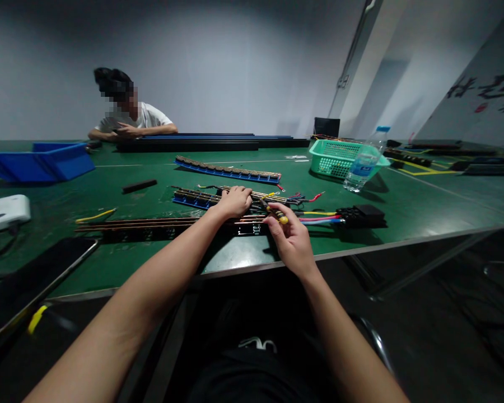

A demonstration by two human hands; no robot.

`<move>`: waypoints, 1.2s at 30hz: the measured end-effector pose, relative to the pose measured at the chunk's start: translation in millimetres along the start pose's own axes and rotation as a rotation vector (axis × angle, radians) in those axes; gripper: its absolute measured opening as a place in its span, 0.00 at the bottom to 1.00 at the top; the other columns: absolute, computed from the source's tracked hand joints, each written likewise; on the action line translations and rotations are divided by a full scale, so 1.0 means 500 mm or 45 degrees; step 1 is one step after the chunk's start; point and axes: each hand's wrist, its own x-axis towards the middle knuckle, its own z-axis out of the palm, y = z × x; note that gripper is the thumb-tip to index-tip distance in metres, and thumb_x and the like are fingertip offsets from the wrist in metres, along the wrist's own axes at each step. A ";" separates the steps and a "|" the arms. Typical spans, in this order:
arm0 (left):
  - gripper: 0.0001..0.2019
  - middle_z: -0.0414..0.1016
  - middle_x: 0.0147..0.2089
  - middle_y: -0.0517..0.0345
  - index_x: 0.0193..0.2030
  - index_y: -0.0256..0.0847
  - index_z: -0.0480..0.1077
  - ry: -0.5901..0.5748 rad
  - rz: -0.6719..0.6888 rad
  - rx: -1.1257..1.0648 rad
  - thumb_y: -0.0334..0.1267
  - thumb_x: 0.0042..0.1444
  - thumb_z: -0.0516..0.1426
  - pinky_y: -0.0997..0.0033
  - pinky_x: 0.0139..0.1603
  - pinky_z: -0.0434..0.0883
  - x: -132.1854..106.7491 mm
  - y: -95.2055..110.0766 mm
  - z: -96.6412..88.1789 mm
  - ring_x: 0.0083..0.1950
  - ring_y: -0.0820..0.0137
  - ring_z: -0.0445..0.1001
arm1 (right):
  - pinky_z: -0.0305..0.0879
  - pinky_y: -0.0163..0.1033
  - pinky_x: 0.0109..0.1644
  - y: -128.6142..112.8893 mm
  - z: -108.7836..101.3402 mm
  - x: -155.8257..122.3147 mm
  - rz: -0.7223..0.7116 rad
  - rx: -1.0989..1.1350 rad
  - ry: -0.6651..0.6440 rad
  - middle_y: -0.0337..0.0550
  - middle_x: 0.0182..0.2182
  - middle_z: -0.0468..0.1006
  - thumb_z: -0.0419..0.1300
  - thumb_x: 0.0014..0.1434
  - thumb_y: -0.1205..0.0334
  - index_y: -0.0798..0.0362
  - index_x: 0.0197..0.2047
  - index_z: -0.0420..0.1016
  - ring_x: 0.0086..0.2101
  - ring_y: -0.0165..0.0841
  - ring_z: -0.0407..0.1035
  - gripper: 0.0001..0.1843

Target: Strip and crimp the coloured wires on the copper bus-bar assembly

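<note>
My left hand (pixel 236 201) is pressed down with curled fingers on a black strip with copper rails (pixel 256 195), holding it against the table. Pliers with yellow and black handles (pixel 282 217) are gripped in my right hand (pixel 294 239), their jaws at the wires beside my left fingertips. Nearest me runs a longer strip with copper rails (pixel 151 225); coloured wires (pixel 321 220) join its right side to a black connector block (pixel 363 215). A blue-based strip (pixel 191 198) lies partly behind my left hand. Another blue-based strip (pixel 227 170) lies farther back.
A green basket (pixel 331 159) and a water bottle (pixel 364 165) stand at the right. Blue bins (pixel 46 163), a white device (pixel 6 212) and a dark flat panel (pixel 37 282) are at the left. Across the green table (pixel 235 260), a person (pixel 130 115) leans near long black profiles (pixel 193 145).
</note>
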 end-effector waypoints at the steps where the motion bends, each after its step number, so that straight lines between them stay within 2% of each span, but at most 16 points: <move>1: 0.22 0.65 0.69 0.45 0.65 0.43 0.64 0.002 0.005 -0.001 0.39 0.71 0.41 0.43 0.63 0.62 0.000 0.000 0.000 0.68 0.55 0.61 | 0.55 0.32 0.24 0.003 -0.003 -0.007 0.012 0.070 0.032 0.40 0.33 0.78 0.58 0.64 0.49 0.53 0.58 0.71 0.20 0.23 0.56 0.23; 5: 0.22 0.65 0.68 0.44 0.65 0.43 0.65 0.005 0.010 -0.004 0.39 0.70 0.41 0.43 0.63 0.62 0.000 -0.001 0.001 0.67 0.54 0.62 | 0.55 0.32 0.21 -0.001 -0.027 -0.041 -0.025 0.211 0.186 0.45 0.40 0.79 0.58 0.65 0.50 0.51 0.59 0.68 0.19 0.22 0.56 0.23; 9: 0.22 0.63 0.69 0.43 0.65 0.42 0.65 -0.013 0.012 -0.014 0.40 0.71 0.40 0.43 0.63 0.62 0.000 -0.002 0.000 0.68 0.54 0.61 | 0.50 0.30 0.18 -0.029 -0.071 -0.078 -0.024 0.269 0.381 0.43 0.37 0.79 0.57 0.65 0.51 0.50 0.58 0.70 0.16 0.19 0.51 0.21; 13: 0.23 0.63 0.70 0.44 0.67 0.43 0.63 -0.018 -0.001 -0.023 0.40 0.71 0.40 0.42 0.64 0.60 0.001 -0.002 -0.001 0.68 0.54 0.60 | 0.51 0.31 0.18 -0.060 -0.115 -0.105 -0.029 0.279 0.595 0.42 0.35 0.79 0.59 0.65 0.52 0.50 0.56 0.74 0.15 0.18 0.53 0.19; 16: 0.23 0.63 0.70 0.43 0.67 0.43 0.63 -0.019 -0.006 -0.020 0.40 0.71 0.40 0.42 0.64 0.60 0.001 -0.001 -0.001 0.68 0.54 0.60 | 0.49 0.33 0.17 -0.071 -0.137 -0.115 -0.009 0.271 0.680 0.43 0.34 0.79 0.60 0.64 0.52 0.51 0.55 0.76 0.14 0.19 0.53 0.19; 21: 0.23 0.63 0.70 0.45 0.67 0.44 0.63 -0.022 -0.017 -0.007 0.40 0.70 0.40 0.43 0.65 0.60 0.001 -0.001 -0.001 0.69 0.55 0.60 | 0.48 0.31 0.17 -0.061 -0.146 -0.111 0.031 0.238 0.659 0.43 0.34 0.79 0.61 0.63 0.51 0.50 0.55 0.76 0.14 0.19 0.54 0.19; 31: 0.24 0.63 0.70 0.41 0.67 0.40 0.63 -0.014 0.006 -0.010 0.40 0.70 0.40 0.40 0.64 0.61 0.001 -0.002 -0.001 0.68 0.52 0.61 | 0.49 0.29 0.17 -0.067 -0.147 -0.127 0.035 0.213 0.608 0.44 0.37 0.79 0.62 0.64 0.54 0.49 0.56 0.75 0.15 0.18 0.53 0.19; 36: 0.25 0.63 0.70 0.40 0.68 0.38 0.62 -0.013 0.006 -0.006 0.39 0.70 0.40 0.40 0.64 0.61 0.002 -0.001 -0.002 0.69 0.53 0.60 | 0.54 0.29 0.17 -0.027 -0.138 -0.112 0.029 0.103 0.541 0.43 0.39 0.79 0.63 0.63 0.54 0.47 0.58 0.72 0.16 0.20 0.57 0.21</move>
